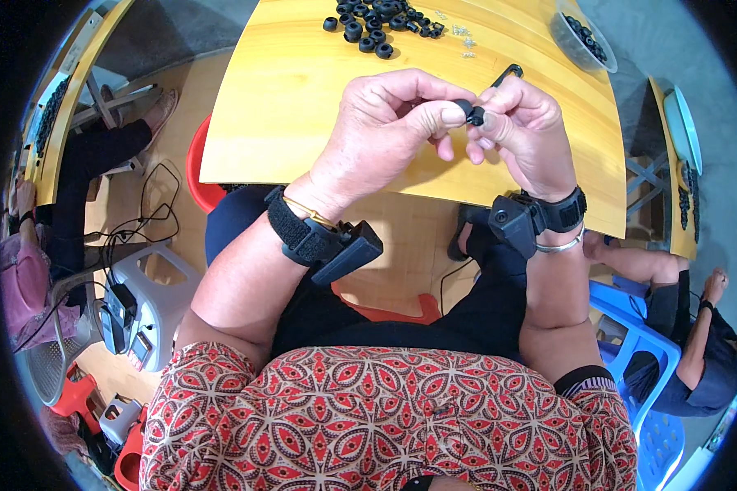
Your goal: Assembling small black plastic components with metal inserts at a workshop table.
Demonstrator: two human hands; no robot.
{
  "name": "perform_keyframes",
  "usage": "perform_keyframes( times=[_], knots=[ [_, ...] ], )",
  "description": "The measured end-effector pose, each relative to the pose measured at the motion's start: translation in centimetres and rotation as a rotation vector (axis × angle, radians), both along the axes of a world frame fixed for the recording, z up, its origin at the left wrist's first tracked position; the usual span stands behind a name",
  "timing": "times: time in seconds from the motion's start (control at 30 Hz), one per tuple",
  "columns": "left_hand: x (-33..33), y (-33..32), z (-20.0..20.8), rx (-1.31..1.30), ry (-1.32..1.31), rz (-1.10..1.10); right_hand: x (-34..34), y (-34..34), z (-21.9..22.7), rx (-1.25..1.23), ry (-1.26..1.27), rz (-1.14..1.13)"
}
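Observation:
Above the near part of the yellow wooden table (295, 106), my two hands meet. My left hand (389, 123) pinches a small black round piece (464, 105) between thumb and forefinger. Pressed up against it is a smaller black piece (475, 117), gripped by the thumb and fingertips of my right hand (528, 135). How the two pieces join is hidden by my fingers. Just beyond the right fingers a slim black part with a looped end (512, 72) shows; I cannot tell whether it is held or lies on the table.
A pile of black round pieces with holes (368, 24) lies at the far side, beside tiny clear bits (464, 34). A clear plastic bowl (583, 41) of black pieces stands at the far right corner. Other people sit left and right, near a grey stool (160, 282) and a blue chair (643, 335).

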State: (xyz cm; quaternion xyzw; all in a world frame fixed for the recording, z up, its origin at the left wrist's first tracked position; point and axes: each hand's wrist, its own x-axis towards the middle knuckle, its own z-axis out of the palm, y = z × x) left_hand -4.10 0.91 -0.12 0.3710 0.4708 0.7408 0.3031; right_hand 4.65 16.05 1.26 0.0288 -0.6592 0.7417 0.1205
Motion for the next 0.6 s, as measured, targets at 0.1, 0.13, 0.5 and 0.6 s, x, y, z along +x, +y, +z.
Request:
perform_keyframes(
  times=[0.1,0.13,0.5,0.6],
  knots=[
    [0.1,0.1,-0.1,0.000,-0.056,-0.022,-0.2,0.0,-0.1,-0.005,-0.003,-0.004],
    [0.0,0.2,-0.2,-0.005,-0.066,-0.028,-0.3,-0.1,0.0,-0.009,-0.024,-0.022],
    [-0.3,0.5,-1.0,0.049,-0.402,-0.094,-0.7,-1.3,0.7,0.279,0.080,-0.130],
    [-0.5,0.3,-1.1,0.056,-0.433,-0.093,-0.7,-1.3,0.7,0.277,0.054,-0.124]
  ],
)
